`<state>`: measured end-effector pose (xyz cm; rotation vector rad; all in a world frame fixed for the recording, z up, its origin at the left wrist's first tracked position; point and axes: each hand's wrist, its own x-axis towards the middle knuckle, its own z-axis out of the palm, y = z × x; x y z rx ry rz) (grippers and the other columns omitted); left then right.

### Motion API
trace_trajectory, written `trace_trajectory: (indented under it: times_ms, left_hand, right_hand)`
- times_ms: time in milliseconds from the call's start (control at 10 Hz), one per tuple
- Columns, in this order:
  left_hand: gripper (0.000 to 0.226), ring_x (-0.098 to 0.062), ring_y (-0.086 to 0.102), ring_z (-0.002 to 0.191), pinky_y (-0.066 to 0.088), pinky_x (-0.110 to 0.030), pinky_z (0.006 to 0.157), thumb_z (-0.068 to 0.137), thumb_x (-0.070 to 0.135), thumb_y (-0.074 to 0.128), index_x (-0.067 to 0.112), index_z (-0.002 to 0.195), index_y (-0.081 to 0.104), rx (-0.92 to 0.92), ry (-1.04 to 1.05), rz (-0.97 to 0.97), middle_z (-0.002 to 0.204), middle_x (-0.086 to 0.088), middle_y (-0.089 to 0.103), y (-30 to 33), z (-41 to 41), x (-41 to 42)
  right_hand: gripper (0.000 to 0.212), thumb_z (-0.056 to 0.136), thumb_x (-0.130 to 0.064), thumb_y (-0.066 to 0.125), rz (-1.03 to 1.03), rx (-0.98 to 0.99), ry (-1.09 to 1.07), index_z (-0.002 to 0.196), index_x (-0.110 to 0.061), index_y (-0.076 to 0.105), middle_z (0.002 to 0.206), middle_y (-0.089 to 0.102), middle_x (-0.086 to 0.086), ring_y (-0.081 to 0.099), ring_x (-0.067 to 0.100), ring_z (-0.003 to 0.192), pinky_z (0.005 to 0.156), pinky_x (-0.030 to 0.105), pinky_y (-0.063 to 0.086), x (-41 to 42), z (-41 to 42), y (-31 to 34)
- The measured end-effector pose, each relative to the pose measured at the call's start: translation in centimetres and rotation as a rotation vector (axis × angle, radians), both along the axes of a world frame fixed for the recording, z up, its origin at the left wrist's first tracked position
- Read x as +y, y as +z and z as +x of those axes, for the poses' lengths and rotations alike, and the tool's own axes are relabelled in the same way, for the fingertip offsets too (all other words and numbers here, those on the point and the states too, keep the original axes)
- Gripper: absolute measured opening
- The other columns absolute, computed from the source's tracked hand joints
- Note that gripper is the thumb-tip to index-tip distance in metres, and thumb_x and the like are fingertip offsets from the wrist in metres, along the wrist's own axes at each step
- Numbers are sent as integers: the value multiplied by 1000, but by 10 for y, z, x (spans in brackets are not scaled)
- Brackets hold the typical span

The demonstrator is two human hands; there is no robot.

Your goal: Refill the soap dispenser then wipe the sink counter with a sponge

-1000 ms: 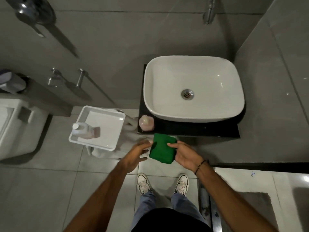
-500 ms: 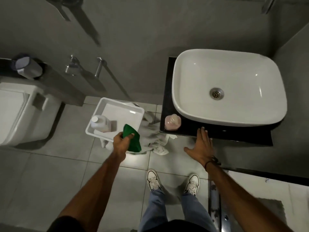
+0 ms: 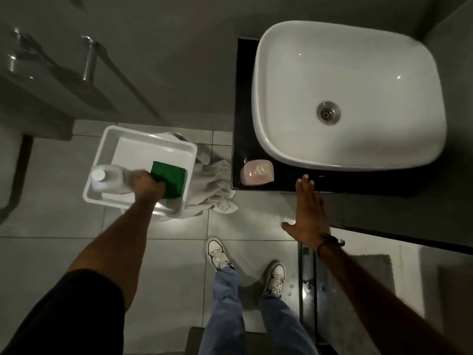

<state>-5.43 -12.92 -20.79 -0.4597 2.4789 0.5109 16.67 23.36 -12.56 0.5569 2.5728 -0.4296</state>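
Head: bottle [image 3: 110, 178] beside sponge [image 3: 170, 178].

Single head view, looking steeply down from standing height: sink [image 3: 350, 98] upper right, tray [image 3: 143, 139] left, floor [image 3: 64, 201] below.

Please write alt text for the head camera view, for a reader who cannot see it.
A person's left hand sets a green sponge into a white bin beside a bottle; the open right hand hovers near the black counter holding a pink soap dispenser.
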Motion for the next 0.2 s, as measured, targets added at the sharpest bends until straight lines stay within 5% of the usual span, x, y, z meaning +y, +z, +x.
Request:
trace_trajectory:
  times_ms: [200]
  left_hand:
    - [41,-48,56,108,50,-53,88,94,17,60,-7,125,49,211,-338,-184,124,-31,53,45,5,16]
  right_hand:
    - [129,77,-48,77,97,-27,64,159,-14,-16,165,-29,4,-21,23,154,123,60,16,-5,2,8]
